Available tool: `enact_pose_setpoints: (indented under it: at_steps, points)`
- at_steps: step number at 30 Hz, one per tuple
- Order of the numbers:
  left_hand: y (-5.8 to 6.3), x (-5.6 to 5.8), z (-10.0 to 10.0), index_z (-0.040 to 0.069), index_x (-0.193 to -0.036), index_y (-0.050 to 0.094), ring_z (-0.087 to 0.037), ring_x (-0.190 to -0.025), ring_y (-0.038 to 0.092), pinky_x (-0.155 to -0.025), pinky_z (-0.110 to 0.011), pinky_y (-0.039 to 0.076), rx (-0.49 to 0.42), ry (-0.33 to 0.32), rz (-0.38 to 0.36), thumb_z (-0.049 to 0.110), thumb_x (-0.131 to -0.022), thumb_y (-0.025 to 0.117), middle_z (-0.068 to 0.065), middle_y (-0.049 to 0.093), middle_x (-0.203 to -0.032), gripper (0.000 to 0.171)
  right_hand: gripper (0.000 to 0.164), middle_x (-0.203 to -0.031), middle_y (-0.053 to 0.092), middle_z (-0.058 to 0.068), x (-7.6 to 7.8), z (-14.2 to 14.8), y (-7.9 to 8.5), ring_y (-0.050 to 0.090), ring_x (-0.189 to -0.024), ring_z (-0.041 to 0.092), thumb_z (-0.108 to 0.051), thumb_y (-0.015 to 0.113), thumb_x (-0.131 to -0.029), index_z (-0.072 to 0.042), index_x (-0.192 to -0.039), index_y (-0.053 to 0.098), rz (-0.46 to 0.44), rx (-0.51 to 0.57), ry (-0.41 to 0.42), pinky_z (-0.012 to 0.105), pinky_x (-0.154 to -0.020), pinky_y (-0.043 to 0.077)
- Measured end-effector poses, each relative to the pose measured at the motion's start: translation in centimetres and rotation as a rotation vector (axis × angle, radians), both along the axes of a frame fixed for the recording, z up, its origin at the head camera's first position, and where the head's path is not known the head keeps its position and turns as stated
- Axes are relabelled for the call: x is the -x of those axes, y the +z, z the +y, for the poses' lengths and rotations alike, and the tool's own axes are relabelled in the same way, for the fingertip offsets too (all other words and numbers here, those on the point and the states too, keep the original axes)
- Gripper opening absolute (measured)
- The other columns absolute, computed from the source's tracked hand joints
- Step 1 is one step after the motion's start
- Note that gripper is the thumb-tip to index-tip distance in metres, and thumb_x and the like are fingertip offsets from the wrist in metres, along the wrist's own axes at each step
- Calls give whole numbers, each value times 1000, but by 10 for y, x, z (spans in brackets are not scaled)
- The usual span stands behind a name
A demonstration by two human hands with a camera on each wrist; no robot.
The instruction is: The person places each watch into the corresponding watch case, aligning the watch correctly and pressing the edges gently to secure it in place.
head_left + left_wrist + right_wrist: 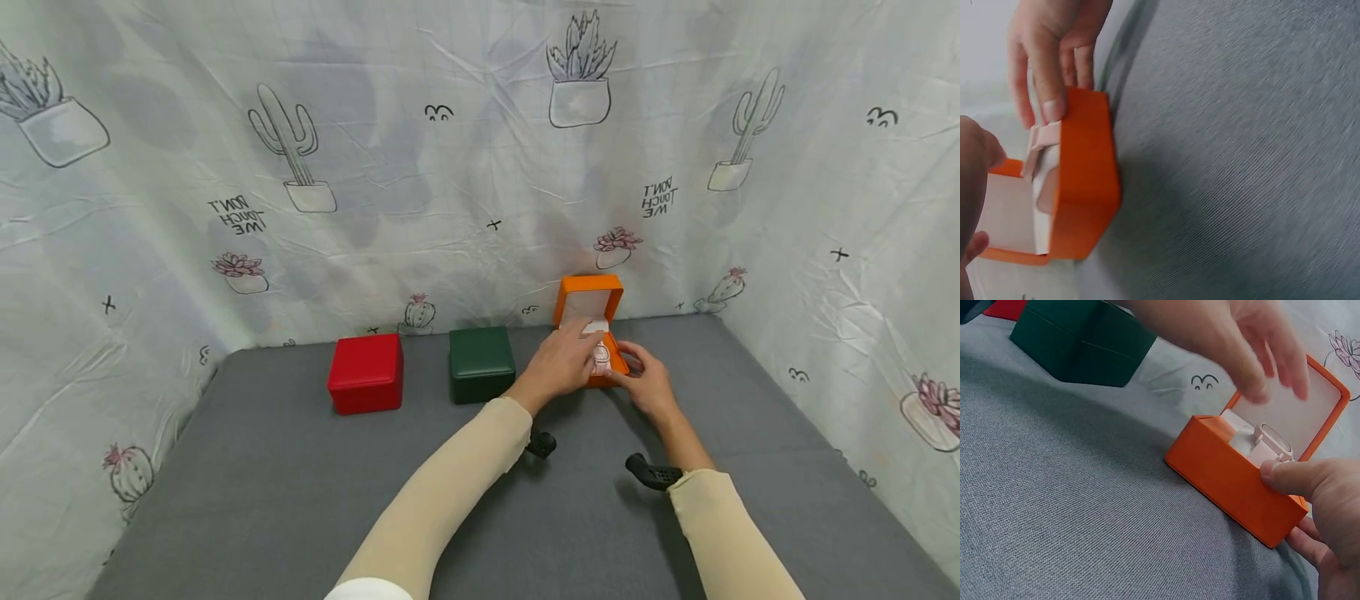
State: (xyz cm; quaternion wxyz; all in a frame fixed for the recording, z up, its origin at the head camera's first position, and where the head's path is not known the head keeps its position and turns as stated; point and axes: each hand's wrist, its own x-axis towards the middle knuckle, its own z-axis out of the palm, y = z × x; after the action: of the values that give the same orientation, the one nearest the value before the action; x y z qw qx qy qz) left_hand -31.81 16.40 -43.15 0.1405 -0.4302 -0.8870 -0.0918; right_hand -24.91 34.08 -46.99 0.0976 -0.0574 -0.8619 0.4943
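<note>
An orange watch box (pixel 591 284) stands with its lid raised at the back of the table, right of centre. Inside lies a pale pink wristwatch (pixel 1274 440), its strap around a white cushion (pixel 1244 442). My right hand (pixel 651 390) holds the box at its right side, the thumb at the front rim and other fingers around the side. Over the box's left part hovers my left hand (pixel 561 362), fingers extended and parted above the watch. In the right wrist view, nothing shows between the left hand's fingers.
To the left of the orange box stand a closed dark green box (pixel 482 365) and, farther left, a closed red box (pixel 366 374). Grey cloth (pixel 285 500) covers the table. A white printed curtain (pixel 360 225) hangs behind and along both sides.
</note>
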Motion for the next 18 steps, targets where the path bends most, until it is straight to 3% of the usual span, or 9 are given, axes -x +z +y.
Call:
enact_pose_setpoints:
  at_steps: [5,8,13,18]
  points:
    - [15,9,-2,22,-139,51,-23,-140,37,-109,-38,43,-6,28,85,30,-96,57,-8,40,-150,44,63,-148,40,24,0,1,4,43,-133,44,-18,69,-90,-3,-144,41,-13,-32,-5,57,-100,45]
    - [25,14,-4,21,-142,46,-25,-143,34,-111,-39,40,-2,49,97,30,-97,55,-9,36,-153,47,64,-149,39,24,1,2,6,42,-134,44,-20,68,-90,-4,-145,40,-29,-38,-9,56,-101,44]
    - [39,24,-3,24,-150,33,-27,-148,23,-115,-39,35,27,92,32,33,-98,52,-10,22,-160,56,63,-149,40,23,1,0,9,43,-133,44,-21,68,-91,-5,-145,40,-45,-73,-22,56,-101,45]
    - [44,31,-1,28,-154,22,-28,-151,14,-116,-38,34,90,132,-82,36,-98,54,-10,9,-163,65,60,-148,42,23,-1,-3,5,45,-132,44,-15,68,-90,-5,-144,42,-54,-98,-22,56,-100,45]
